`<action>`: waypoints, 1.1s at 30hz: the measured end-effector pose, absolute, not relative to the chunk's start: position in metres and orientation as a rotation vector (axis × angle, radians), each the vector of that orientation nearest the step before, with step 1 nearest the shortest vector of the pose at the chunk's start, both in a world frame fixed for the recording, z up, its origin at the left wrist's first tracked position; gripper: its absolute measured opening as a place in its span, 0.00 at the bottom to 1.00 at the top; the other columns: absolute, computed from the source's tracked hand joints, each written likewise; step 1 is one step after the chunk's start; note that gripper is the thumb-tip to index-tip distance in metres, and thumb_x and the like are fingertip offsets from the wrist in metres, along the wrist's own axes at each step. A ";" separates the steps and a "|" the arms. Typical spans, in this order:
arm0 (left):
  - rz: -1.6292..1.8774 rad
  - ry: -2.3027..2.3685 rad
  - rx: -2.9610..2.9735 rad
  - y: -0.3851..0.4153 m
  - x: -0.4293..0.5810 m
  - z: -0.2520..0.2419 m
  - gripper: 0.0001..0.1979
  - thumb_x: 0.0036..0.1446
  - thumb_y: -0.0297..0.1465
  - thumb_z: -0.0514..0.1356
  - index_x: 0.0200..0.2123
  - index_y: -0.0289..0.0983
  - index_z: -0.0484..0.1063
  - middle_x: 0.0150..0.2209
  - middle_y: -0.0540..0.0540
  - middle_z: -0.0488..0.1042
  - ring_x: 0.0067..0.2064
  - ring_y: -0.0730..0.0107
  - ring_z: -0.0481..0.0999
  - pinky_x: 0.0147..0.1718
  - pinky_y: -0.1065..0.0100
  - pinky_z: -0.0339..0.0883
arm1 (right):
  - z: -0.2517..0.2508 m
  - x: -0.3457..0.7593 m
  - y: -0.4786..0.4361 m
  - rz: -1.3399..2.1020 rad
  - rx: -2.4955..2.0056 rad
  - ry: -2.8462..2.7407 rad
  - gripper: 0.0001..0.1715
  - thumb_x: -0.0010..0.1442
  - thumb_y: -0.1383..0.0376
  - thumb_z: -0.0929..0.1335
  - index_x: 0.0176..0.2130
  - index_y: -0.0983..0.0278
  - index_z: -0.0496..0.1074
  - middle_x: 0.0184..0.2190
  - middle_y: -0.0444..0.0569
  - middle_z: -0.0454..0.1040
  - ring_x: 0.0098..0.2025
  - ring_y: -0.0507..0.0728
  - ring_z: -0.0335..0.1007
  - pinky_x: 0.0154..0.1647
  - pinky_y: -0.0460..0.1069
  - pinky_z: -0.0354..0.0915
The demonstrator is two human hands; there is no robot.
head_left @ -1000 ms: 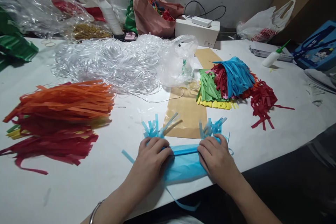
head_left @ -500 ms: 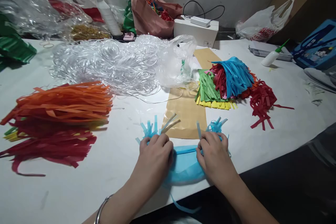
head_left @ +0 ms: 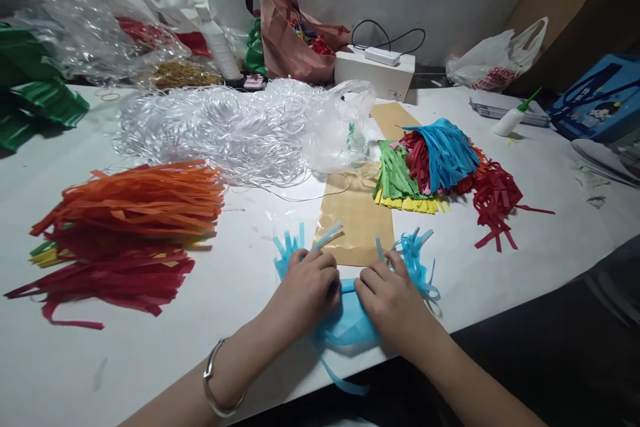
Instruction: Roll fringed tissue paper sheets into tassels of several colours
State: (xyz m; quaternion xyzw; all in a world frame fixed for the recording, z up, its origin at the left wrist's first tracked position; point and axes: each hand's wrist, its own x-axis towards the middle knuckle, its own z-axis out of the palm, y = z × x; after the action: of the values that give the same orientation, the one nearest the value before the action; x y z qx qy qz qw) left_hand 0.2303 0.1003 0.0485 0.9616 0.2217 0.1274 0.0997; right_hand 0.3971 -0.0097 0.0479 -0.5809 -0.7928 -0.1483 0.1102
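Note:
Light blue fringed tissue paper [head_left: 350,323] lies at the table's front edge, its middle rolled into a narrow band and cut strips sticking out at both ends. My left hand [head_left: 310,287] is closed on the left part of the band, fingers curled. Close beside it, my right hand [head_left: 387,293] is closed on the right part, with a small gap of blue band between the hands. One loose blue strip hangs below, over the table edge. Brown paper [head_left: 355,233] lies just beyond the hands.
Orange fringes [head_left: 140,200] and dark red fringes [head_left: 120,280] lie at left. White cord [head_left: 215,133] is heaped behind. Colored tassels [head_left: 450,153] and a glue bottle [head_left: 509,121] are at right. A pink bag [head_left: 295,47] and white box [head_left: 375,73] stand at the back.
Both hands have moved closer together along the blue band, which now shows less between them. More blue fringe shows beyond the right hand. The camera view has shifted slightly.

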 end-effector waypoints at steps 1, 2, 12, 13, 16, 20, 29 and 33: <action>0.370 0.650 2.830 0.102 0.229 0.050 0.08 0.55 0.20 0.61 0.27 0.38 0.75 0.32 0.49 0.75 0.38 0.62 0.74 0.40 0.58 0.60 | 0.049 0.397 -0.008 -0.469 -1.685 -2.364 0.12 0.63 0.77 0.64 0.33 0.64 0.73 0.29 0.47 0.70 0.36 0.59 0.64 0.58 0.62 0.55; 0.365 0.638 2.818 0.103 0.227 0.051 0.08 0.55 0.21 0.62 0.28 0.39 0.75 0.32 0.50 0.75 0.39 0.63 0.74 0.40 0.59 0.60 | 0.050 0.397 -0.007 -0.498 -1.666 -2.396 0.12 0.62 0.77 0.64 0.33 0.65 0.73 0.28 0.47 0.70 0.35 0.59 0.63 0.57 0.62 0.56; 0.333 0.458 3.090 0.087 0.236 0.063 0.17 0.60 0.16 0.55 0.25 0.39 0.73 0.30 0.49 0.74 0.38 0.62 0.72 0.56 0.50 0.60 | 0.050 0.399 -0.002 -0.508 -1.623 -2.480 0.11 0.62 0.75 0.66 0.30 0.63 0.71 0.28 0.46 0.69 0.34 0.59 0.63 0.55 0.62 0.56; 0.331 0.484 3.070 0.090 0.237 0.063 0.15 0.59 0.17 0.55 0.25 0.39 0.73 0.31 0.49 0.74 0.38 0.62 0.73 0.54 0.51 0.63 | 0.049 0.398 -0.002 -0.512 -1.629 -2.478 0.10 0.62 0.74 0.67 0.30 0.63 0.71 0.28 0.47 0.70 0.34 0.59 0.63 0.55 0.62 0.56; 0.346 0.531 2.999 0.103 0.236 0.063 0.11 0.55 0.20 0.60 0.23 0.39 0.72 0.28 0.51 0.74 0.36 0.62 0.73 0.43 0.55 0.67 | 0.045 0.396 0.001 -0.531 -1.627 -2.463 0.08 0.63 0.74 0.67 0.31 0.64 0.71 0.28 0.47 0.70 0.34 0.59 0.63 0.56 0.62 0.56; 0.418 0.496 2.964 0.099 0.229 0.067 0.08 0.58 0.23 0.61 0.28 0.39 0.73 0.33 0.49 0.77 0.38 0.62 0.73 0.42 0.56 0.66 | 0.042 0.397 0.007 -0.527 -1.595 -2.413 0.11 0.63 0.74 0.66 0.29 0.64 0.70 0.27 0.48 0.71 0.32 0.58 0.64 0.56 0.60 0.56; 0.443 0.346 2.990 0.049 0.217 0.024 0.17 0.63 0.33 0.64 0.55 0.38 0.73 0.56 0.41 0.76 0.57 0.50 0.72 0.51 0.55 0.66 | 0.067 0.439 0.028 -0.416 -1.668 -1.804 0.10 0.67 0.70 0.65 0.36 0.64 0.75 0.32 0.47 0.79 0.36 0.56 0.73 0.50 0.55 0.59; 0.278 0.530 2.991 0.050 0.213 0.022 0.23 0.65 0.39 0.61 0.62 0.45 0.68 0.65 0.42 0.69 0.60 0.44 0.71 0.49 0.51 0.67 | 0.073 0.495 0.028 -0.402 -1.743 -1.359 0.10 0.66 0.65 0.66 0.36 0.64 0.77 0.35 0.50 0.81 0.38 0.58 0.77 0.45 0.54 0.65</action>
State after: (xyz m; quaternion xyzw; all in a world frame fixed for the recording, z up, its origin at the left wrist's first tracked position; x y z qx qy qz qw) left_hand 0.2127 0.0501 0.0222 0.9796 0.1735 0.0910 0.0457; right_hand 0.4945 0.0283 0.0733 -0.6994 -0.5454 -0.1612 0.4328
